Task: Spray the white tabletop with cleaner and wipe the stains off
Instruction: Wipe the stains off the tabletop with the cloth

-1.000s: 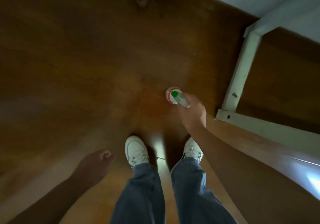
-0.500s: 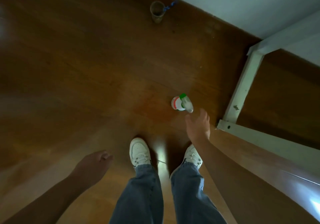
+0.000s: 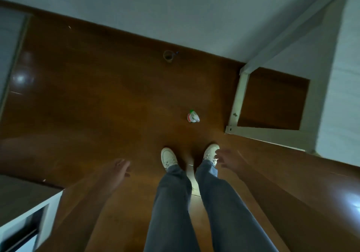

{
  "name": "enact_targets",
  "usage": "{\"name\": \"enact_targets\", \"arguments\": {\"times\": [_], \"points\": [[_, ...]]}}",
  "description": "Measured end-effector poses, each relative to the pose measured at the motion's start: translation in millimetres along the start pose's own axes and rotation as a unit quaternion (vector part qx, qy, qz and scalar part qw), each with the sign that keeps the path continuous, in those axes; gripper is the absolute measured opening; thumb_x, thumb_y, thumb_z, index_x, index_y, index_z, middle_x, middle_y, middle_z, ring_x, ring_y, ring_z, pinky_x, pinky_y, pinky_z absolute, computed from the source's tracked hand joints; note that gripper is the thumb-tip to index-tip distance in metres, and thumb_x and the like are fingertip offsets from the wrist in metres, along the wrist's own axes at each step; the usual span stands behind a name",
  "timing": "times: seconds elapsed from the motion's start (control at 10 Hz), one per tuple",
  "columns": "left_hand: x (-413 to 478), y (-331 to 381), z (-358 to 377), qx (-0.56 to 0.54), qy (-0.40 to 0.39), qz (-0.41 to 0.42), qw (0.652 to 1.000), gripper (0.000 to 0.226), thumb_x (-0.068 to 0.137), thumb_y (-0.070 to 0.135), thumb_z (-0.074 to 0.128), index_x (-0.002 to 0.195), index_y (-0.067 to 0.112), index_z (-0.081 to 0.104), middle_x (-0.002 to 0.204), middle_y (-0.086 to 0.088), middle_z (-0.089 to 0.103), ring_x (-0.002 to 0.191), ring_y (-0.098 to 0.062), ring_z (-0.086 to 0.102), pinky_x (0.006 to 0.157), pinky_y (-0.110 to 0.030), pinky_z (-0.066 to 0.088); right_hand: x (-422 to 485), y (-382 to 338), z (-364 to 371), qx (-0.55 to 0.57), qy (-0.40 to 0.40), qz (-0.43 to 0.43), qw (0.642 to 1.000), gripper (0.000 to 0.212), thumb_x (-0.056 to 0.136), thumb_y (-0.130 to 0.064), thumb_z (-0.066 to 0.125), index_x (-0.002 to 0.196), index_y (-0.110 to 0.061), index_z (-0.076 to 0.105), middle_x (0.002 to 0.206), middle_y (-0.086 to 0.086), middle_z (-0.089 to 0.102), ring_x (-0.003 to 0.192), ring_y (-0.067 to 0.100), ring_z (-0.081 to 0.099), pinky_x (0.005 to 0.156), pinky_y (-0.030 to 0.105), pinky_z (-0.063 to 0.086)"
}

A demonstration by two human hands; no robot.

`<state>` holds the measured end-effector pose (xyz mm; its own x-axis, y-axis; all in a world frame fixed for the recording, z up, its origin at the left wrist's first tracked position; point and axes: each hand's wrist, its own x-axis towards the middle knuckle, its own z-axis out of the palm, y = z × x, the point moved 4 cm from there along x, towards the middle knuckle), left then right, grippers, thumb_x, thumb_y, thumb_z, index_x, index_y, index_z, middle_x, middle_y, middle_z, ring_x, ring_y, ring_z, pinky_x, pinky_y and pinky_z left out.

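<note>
Spray bottle (image 3: 193,117) sits on the floor (image 3: 116,105) by the table leg (image 3: 238,95), probably parked. Left hand (image 3: 116,170) and right hand (image 3: 228,157) hang relaxed, empty.

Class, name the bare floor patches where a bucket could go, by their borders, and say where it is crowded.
Widest bare floor: left of the spray bottle and brown cup, up to the wall. A smaller patch lies between cup and bottle. Crowded: the right, where bottle, white table frame and shoes sit close.
</note>
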<state>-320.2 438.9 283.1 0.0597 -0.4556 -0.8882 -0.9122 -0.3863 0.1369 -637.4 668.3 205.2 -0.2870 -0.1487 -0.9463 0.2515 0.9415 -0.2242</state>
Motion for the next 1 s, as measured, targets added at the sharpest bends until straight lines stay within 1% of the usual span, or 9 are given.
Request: {"name": "enact_targets", "arguments": {"times": [0.1, 0.2, 0.3, 0.4, 0.5, 0.6, 0.7, 0.8, 1.0], "points": [[-50, 17, -18, 0.006, 0.017, 0.057, 0.998, 0.028, 0.107, 0.028, 0.049, 0.11, 0.01, 0.07, 0.108, -0.005, 0.07, 0.092, -0.02, 0.068, 0.084, -0.039, 0.051, -66, -14, -22, 0.037, 0.012, -0.04, 0.998, 0.026, 0.097, -0.021, 0.057, 0.113, -0.004, 0.069, 0.114, 0.019, 0.071, 0.101, 0.034, 0.069, 0.096, 0.048, 0.055], [-100, 35, -32, -0.014, 0.025, 0.094, 0.995, 0.025, 0.106, 0.028, 0.051, 0.097, 0.016, 0.071, 0.102, -0.004, 0.074, 0.094, -0.023, 0.07, 0.093, -0.046, 0.052, -125, -20, -40, 0.033, 0.049, -0.101, 0.993, 0.026, 0.097, -0.026, 0.058, 0.096, -0.007, 0.074, 0.102, 0.018, 0.074, 0.099, 0.033, 0.07, 0.09, 0.047, 0.055], [-115, 48, -40, -0.013, 0.009, 0.145, 0.989, 0.026, 0.106, 0.023, 0.051, 0.096, 0.008, 0.069, 0.103, -0.007, 0.073, 0.096, -0.027, 0.068, 0.095, -0.045, 0.05, -174, -22, -52, 0.013, 0.071, -0.143, 0.987, 0.03, 0.099, -0.029, 0.056, 0.101, -0.004, 0.073, 0.1, 0.02, 0.071, 0.089, 0.029, 0.068, 0.081, 0.037, 0.054], [-117, 59, -52, 0.0, -0.005, 0.17, 0.985, 0.027, 0.107, 0.026, 0.048, 0.099, 0.011, 0.069, 0.102, -0.006, 0.072, 0.099, -0.029, 0.066, 0.099, -0.051, 0.05, -210, -12, -58, 0.02, 0.1, -0.15, 0.983, 0.024, 0.099, -0.031, 0.055, 0.092, -0.016, 0.072, 0.093, 0.01, 0.073, 0.089, 0.026, 0.07, 0.081, 0.039, 0.057], [-100, 62, -62, 0.04, -0.021, 0.168, 0.985, 0.024, 0.106, 0.028, 0.051, 0.1, 0.012, 0.069, 0.102, -0.008, 0.073, 0.1, -0.03, 0.068, 0.098, -0.049, 0.052, -230, 12, -57, 0.062, 0.139, -0.133, 0.979, 0.022, 0.099, -0.034, 0.056, 0.086, -0.025, 0.071, 0.09, 0.001, 0.074, 0.086, 0.021, 0.07, 0.082, 0.039, 0.057], [-88, 70, -77, 0.12, -0.07, 0.155, 0.978, 0.024, 0.107, 0.03, 0.05, 0.107, 0.014, 0.067, 0.107, -0.008, 0.071, 0.098, -0.025, 0.068, 0.085, -0.039, 0.053, -248, 50, -34, 0.156, 0.188, -0.084, 0.966, 0.023, 0.098, -0.03, 0.058, 0.085, -0.02, 0.073, 0.088, 0.004, 0.075, 0.084, 0.022, 0.071, 0.083, 0.044, 0.058], [-81, 82, -94, 0.228, -0.095, 0.162, 0.955, 0.023, 0.108, 0.033, 0.048, 0.109, 0.018, 0.066, 0.109, -0.004, 0.07, 0.098, -0.021, 0.069, 0.083, -0.036, 0.052, -271, 86, 7, 0.316, 0.22, -0.034, 0.922, 0.025, 0.1, -0.024, 0.056, 0.095, -0.004, 0.072, 0.096, 0.015, 0.075, 0.075, 0.021, 0.068, 0.071, 0.038, 0.055], [-77, 99, -94, 0.296, -0.078, 0.178, 0.935, 0.024, 0.108, 0.031, 0.049, 0.11, 0.015, 0.067, 0.107, -0.005, 0.071, 0.096, -0.022, 0.07, 0.082, -0.034, 0.054, -296, 119, 49, 0.397, 0.241, -0.011, 0.885, 0.024, 0.101, -0.024, 0.055, 0.095, -0.009, 0.072, 0.099, 0.014, 0.075, 0.077, 0.02, 0.069, 0.069, 0.031, 0.051], [-104, 117, -41, 0.406, -0.06, 0.226, 0.884, 0.025, 0.107, 0.024, 0.05, 0.108, 0.006, 0.067, 0.102, -0.011, 0.071, 0.088, -0.028, 0.068, 0.068, -0.034, 0.049, -333, 206, 127, 0.507, 0.288, 0.029, 0.812, 0.025, 0.101, -0.015, 0.052, 0.102, 0.003, 0.068, 0.097, 0.018, 0.072, 0.073, 0.021, 0.062, 0.065, 0.029, 0.047]]}}
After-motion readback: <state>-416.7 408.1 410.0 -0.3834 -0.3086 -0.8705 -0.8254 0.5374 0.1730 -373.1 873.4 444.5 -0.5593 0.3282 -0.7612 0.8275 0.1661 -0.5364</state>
